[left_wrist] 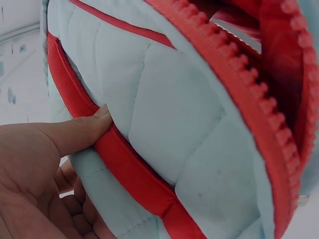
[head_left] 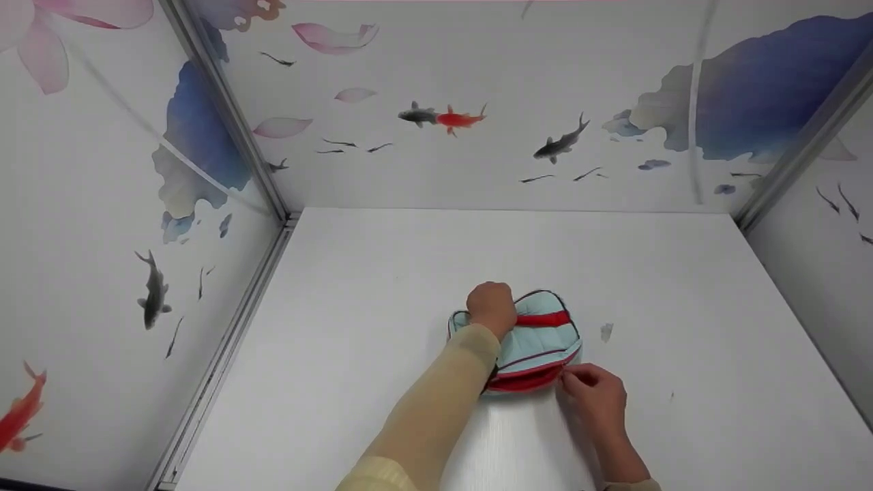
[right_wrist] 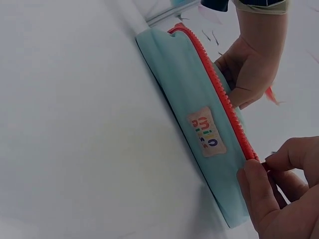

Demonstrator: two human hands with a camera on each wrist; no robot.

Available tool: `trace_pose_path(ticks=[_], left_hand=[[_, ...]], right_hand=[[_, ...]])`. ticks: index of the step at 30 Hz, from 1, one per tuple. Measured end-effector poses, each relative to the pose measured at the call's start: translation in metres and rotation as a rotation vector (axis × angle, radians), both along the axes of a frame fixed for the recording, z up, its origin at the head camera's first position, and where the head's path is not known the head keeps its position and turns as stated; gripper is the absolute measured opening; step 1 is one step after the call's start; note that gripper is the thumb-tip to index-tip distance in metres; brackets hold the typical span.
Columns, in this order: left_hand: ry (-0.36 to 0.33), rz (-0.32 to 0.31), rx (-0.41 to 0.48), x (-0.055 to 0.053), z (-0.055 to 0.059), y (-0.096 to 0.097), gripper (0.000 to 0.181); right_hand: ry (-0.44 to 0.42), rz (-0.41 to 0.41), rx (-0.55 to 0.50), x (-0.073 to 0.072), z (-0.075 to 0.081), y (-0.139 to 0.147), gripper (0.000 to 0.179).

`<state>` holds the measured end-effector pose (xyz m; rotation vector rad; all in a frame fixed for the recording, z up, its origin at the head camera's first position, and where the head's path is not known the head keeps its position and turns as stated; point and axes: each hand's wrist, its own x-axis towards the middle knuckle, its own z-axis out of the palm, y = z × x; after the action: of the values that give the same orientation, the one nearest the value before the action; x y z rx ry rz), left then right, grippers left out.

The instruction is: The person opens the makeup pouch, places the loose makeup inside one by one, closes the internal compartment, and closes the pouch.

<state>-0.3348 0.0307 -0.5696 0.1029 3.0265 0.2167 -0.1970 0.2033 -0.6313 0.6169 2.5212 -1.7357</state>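
Observation:
A light blue quilted pouch (head_left: pixel 542 337) with red trim stands on the white table. My left hand (head_left: pixel 492 310) grips its top side, the thumb pressed on the red strap (left_wrist: pixel 132 169) and the other fingers partly hidden behind it. My right hand (head_left: pixel 597 399) pinches the end of the red zipper (right_wrist: pixel 222 89) at the pouch's near right corner; the fingertips hide the zipper pull. Up close in the left wrist view, the zipper teeth stand apart, showing red lining (left_wrist: pixel 281 55) and something shiny inside. A colourful lettered label (right_wrist: pixel 207 132) is on the pouch's front side.
White panels printed with fish and petals wall the table (head_left: pixel 354 273) at the back and both sides. Metal posts (head_left: pixel 232 116) join the panels at the corners. A small grey patch (head_left: pixel 607 332) lies on the tabletop right of the pouch.

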Motion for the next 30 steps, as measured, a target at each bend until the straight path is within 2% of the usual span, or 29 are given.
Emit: trace_pose_path(ticks=[8,16,21,30], left_hand=[[-0.028,0.011,-0.004,-0.002,-0.003,0.001,0.018],[-0.021,0.022,0.002,0.001,-0.001,0.0,0.018],[-0.022,0.019,0.003,0.003,0.003,0.0,0.017],[-0.017,0.013,-0.026,0.002,0.002,0.001,0.016]], right_hand=[[-0.031,0.007,-0.013,0.003,0.0,-0.004,0.018],[-0.035,0.028,0.006,0.002,0.0,-0.006,0.02],[-0.017,0.029,0.017,0.003,0.0,-0.008,0.019],[0.032,0.048,0.005,0.008,-0.001,-0.018,0.02]])
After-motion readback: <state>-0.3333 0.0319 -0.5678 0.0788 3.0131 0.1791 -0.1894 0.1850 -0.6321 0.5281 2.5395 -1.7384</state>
